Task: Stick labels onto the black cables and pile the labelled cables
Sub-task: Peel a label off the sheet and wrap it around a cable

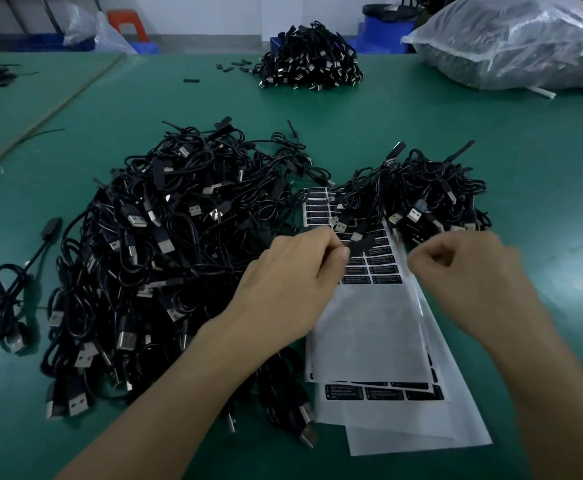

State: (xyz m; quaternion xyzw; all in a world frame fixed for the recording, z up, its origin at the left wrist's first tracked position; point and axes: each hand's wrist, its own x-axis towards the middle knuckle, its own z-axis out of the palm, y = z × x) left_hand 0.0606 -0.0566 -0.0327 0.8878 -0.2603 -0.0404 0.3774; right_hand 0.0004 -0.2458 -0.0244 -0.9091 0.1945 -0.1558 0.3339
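A big heap of black USB cables lies at my left on the green table. A smaller heap of black cables lies at the right, partly over the label sheets. White sheets with black labels lie between my arms. My left hand pinches the flat black end piece of a cable over the sheet. My right hand hovers beside it with fingers curled; whether it pinches a label is hidden by blur.
A third pile of cables sits at the far middle of the table. A large clear plastic bag lies at the far right. Small black pieces lie near the far pile. One loose cable lies at the left.
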